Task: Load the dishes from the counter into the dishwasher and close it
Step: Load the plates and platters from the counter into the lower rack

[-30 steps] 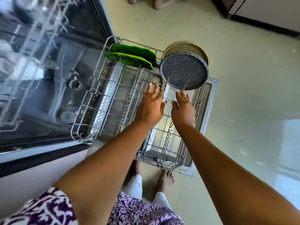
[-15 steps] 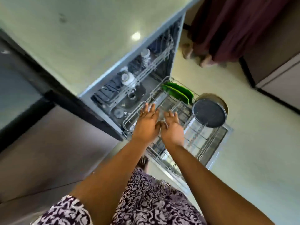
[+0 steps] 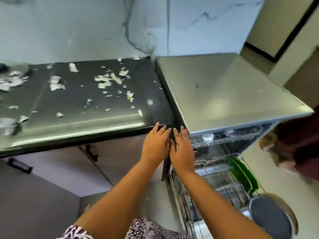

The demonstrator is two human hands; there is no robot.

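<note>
Both hands are empty, with fingers straight and close together. The left hand (image 3: 156,145) and right hand (image 3: 182,150) hang side by side before the counter's (image 3: 77,116) front edge, at its right corner where it meets the dishwasher (image 3: 224,94). Palms down and free, they look ready to take up the next dish, I judge.

The dishwasher stands open with its lower rack (image 3: 180,194) drawn out, which leaves room to load. Green plates (image 3: 241,175) stand on edge along the rack's right edge, so the prongs hold them. A dark pan (image 3: 271,219) leans at its outer right corner, partly cut off below.

The counter shows pale scraps (image 3: 105,81). Blurred shapes (image 3: 10,125) at its left edge may be dishes; I cannot tell. The upper rack (image 3: 215,142) sits in shadow, its load unclear.
</note>
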